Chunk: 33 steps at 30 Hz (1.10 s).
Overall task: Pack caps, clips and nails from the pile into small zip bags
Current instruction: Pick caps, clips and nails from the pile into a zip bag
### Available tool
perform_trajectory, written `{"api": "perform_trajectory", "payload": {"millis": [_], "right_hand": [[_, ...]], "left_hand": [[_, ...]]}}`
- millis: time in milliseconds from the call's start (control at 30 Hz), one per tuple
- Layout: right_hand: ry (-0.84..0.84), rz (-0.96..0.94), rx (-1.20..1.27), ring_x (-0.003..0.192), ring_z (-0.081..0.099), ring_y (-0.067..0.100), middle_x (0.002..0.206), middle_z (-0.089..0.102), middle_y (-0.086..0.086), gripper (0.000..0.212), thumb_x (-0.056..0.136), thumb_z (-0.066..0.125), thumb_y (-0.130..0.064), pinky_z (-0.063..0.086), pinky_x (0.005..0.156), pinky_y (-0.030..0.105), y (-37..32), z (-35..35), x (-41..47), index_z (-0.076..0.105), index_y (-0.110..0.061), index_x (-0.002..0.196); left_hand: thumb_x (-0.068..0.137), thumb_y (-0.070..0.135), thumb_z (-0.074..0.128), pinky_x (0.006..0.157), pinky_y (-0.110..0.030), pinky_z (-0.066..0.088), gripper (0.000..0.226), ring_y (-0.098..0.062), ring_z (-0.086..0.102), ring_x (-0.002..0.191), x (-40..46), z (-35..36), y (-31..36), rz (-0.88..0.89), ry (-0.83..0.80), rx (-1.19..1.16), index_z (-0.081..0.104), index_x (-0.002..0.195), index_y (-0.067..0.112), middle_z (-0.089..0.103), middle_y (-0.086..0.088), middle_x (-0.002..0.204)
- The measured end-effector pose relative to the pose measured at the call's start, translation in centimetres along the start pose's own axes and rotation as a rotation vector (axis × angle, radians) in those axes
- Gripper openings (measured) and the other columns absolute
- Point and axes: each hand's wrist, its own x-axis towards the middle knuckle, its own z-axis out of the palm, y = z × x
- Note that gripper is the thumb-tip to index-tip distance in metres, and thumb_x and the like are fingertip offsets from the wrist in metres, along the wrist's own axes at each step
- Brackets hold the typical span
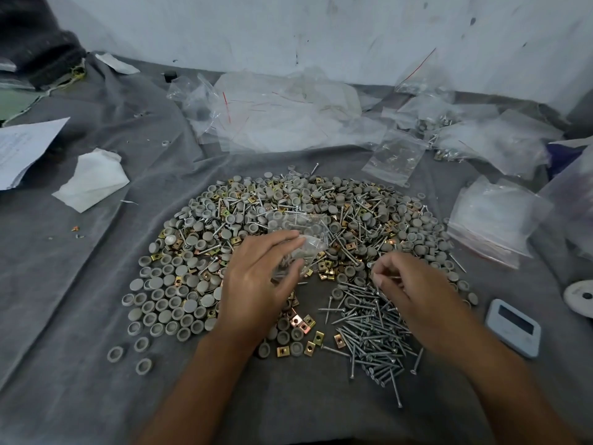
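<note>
A wide pile of grey round caps [179, 284], brass square clips [301, 322] and silver nails [372, 335] lies on the grey cloth. My left hand [256, 281] holds a small clear zip bag [298, 239] above the middle of the pile; some caps and nails show inside it. My right hand [407, 287] is over the nails to the right, its fingertips pinching several thin nails [382, 277]. The two hands are a short gap apart.
Empty and filled zip bags [288, 114] lie along the back by the white wall. A stack of bags [494, 220] sits at right, near a small white device [513, 327] and a tape roll [580, 298]. White tissue [93, 181] and papers [22, 149] lie at left.
</note>
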Motion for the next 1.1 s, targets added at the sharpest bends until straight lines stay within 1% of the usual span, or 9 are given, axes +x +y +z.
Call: {"api": "perform_trajectory", "payload": {"millis": [100, 200, 300, 433, 567, 733, 833, 967, 1100], "right_hand": [[0.027, 0.041, 0.35, 0.077, 0.061, 0.003, 0.085, 0.066, -0.012, 0.011, 0.101, 0.052, -0.027, 0.045, 0.066, 0.013, -0.6, -0.2, 0.6, 0.058, -0.033, 0.094], [-0.005, 0.089, 0.685, 0.081, 0.066, 0.015, 0.085, 0.07, 0.002, 0.01, 0.103, 0.051, -0.018, 0.053, 0.065, 0.025, -1.8, 0.0, 1.3, 0.061, -0.02, 0.1], [0.012, 0.088, 0.855, 0.074, 0.063, 0.01, 0.081, 0.069, 0.001, 0.009, 0.102, 0.053, -0.015, 0.052, 0.063, 0.024, -3.3, 0.4, 2.0, 0.062, -0.014, 0.101], [0.105, -0.039, 0.713, 0.069, 0.06, 0.001, 0.08, 0.068, -0.007, 0.004, 0.097, 0.062, -0.017, 0.049, 0.062, 0.016, -5.3, 1.5, 2.7, 0.065, -0.019, 0.095], [0.234, -0.225, 0.467, 0.07, 0.063, 0.007, 0.078, 0.065, -0.011, 0.007, 0.092, 0.068, -0.012, 0.049, 0.063, 0.016, -6.7, 2.8, 3.3, 0.066, -0.019, 0.091], [0.305, -0.387, 0.086, 0.083, 0.058, -0.001, 0.089, 0.064, -0.009, 0.007, 0.089, 0.075, -0.013, 0.045, 0.076, 0.012, -6.5, 3.4, 3.7, 0.069, -0.014, 0.093], [0.356, -0.364, 0.082, 0.086, 0.062, 0.007, 0.092, 0.067, -0.005, 0.007, 0.089, 0.075, -0.015, 0.05, 0.077, 0.021, -6.2, 3.3, 3.5, 0.071, -0.014, 0.095], [0.451, -0.365, 0.122, 0.093, 0.064, 0.002, 0.098, 0.071, -0.006, 0.012, 0.09, 0.073, -0.013, 0.048, 0.084, 0.013, -6.2, 2.6, 3.2, 0.074, -0.016, 0.102], [0.427, -0.438, 0.009, 0.099, 0.064, 0.008, 0.102, 0.072, -0.005, 0.019, 0.092, 0.07, -0.014, 0.05, 0.085, 0.019, -6.9, 2.6, 3.0, 0.072, -0.016, 0.111]], "left_hand": [[0.087, 0.02, 0.073, 0.1, -0.014, 0.036, 0.034, -0.008, 0.058, 0.107, 0.0, 0.0, 0.0, 0.001, -0.014, -0.011, 0.069, 0.119, 0.011, 0.066, 0.001, 0.119], [0.087, 0.023, 0.072, 0.101, -0.015, 0.035, 0.035, -0.008, 0.059, 0.108, 0.0, 0.0, 0.0, 0.012, -0.034, -0.025, 0.069, 0.12, 0.011, 0.065, 0.001, 0.121], [0.084, 0.022, 0.076, 0.101, -0.02, 0.039, 0.039, -0.008, 0.059, 0.111, 0.0, 0.0, -0.1, 0.015, -0.047, -0.034, 0.069, 0.121, 0.011, 0.065, 0.002, 0.122], [0.081, 0.02, 0.08, 0.1, -0.023, 0.043, 0.043, -0.009, 0.059, 0.112, 0.0, 0.1, -0.3, 0.028, -0.039, -0.069, 0.068, 0.121, 0.008, 0.064, 0.0, 0.123], [0.082, 0.02, 0.079, 0.099, -0.032, 0.048, 0.043, -0.012, 0.059, 0.115, 0.0, 0.0, -0.3, 0.027, -0.02, -0.108, 0.067, 0.122, 0.007, 0.063, -0.001, 0.125], [0.083, 0.021, 0.079, 0.098, -0.037, 0.051, 0.044, -0.011, 0.059, 0.118, 0.0, 0.1, -0.4, 0.009, -0.022, -0.132, 0.066, 0.123, 0.007, 0.063, -0.002, 0.125], [0.081, 0.018, 0.082, 0.098, -0.037, 0.051, 0.045, -0.012, 0.059, 0.117, 0.0, 0.2, -0.4, -0.002, -0.01, -0.14, 0.068, 0.122, 0.006, 0.064, -0.003, 0.123], [0.082, 0.021, 0.081, 0.099, -0.035, 0.05, 0.045, -0.011, 0.059, 0.117, 0.0, 0.1, -0.4, -0.009, -0.02, -0.142, 0.067, 0.122, 0.006, 0.064, -0.002, 0.124], [0.08, 0.022, 0.081, 0.102, -0.029, 0.047, 0.046, -0.01, 0.059, 0.117, 0.0, 0.0, -0.3, -0.023, -0.032, -0.13, 0.067, 0.122, 0.007, 0.063, 0.0, 0.124]]}}
